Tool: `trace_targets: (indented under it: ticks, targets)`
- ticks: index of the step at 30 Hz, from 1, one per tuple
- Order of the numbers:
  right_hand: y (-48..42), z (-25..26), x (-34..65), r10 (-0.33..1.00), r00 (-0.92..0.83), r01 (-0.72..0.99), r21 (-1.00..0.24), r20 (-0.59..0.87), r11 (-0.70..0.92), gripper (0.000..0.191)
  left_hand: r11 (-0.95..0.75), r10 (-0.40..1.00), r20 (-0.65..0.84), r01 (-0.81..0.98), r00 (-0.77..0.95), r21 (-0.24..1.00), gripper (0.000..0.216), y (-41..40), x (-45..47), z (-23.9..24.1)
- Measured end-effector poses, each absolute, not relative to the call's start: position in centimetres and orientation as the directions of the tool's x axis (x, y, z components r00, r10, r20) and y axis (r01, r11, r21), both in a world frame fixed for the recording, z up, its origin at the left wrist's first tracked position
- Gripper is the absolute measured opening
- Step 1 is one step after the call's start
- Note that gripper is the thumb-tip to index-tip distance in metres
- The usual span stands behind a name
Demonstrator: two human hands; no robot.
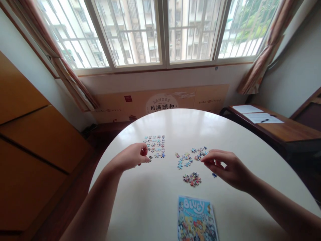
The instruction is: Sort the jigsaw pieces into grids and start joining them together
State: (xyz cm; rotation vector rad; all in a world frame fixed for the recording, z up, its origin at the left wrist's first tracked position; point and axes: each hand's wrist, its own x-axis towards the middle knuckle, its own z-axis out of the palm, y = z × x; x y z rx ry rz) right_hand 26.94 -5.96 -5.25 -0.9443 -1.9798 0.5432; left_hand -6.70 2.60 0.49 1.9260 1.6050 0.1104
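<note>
My left hand (134,155) is closed, thumb and finger pinching a small dark jigsaw puzzle piece (150,158). It is at the lower left corner of a block of puzzle pieces (158,145) laid out in rows with narrow gaps; the hand hides part of the block's left side. Over on the right, my right hand (227,165) has its thumb and fingertips drawn together beside a loose pile of pieces (200,154); whatever it may hold is too small to make out. Bluish pieces (185,160) are scattered left of that pile.
Nearer me lies a multicoloured heap of pieces (192,179), and a blue piece (214,175) sits under my right hand. A Bluey picture sheet or packet (197,217) rests at the near side of the round white table (140,201). Papers (263,117) lie on a brown desk.
</note>
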Motion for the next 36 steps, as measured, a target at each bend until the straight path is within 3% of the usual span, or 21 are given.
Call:
trace_targets:
  ticks: [10, 18, 36]
  targets:
    - [-6.0, -5.1, 26.9, 0.755, -0.416, 0.439, -0.614, 0.507, 0.655, 0.014, 0.008, 0.866, -0.458, 0.909, 0.202, 0.416, 0.025, 4.8, -8.2, -2.2]
    - [-5.9, -5.2, 26.9, 0.74, -0.449, 0.437, -0.6, 0.501, 0.67, 0.015, -0.073, 0.893, -0.403, 0.948, 0.201, 0.31, 0.032, 5.2, -8.2, -2.7]
    - [-5.9, -5.5, 27.0, 0.74, -0.491, 0.451, -0.593, 0.46, 0.667, 0.017, -0.076, 0.934, -0.314, 0.954, 0.17, 0.289, 0.029, 5.2, -6.9, -2.9]
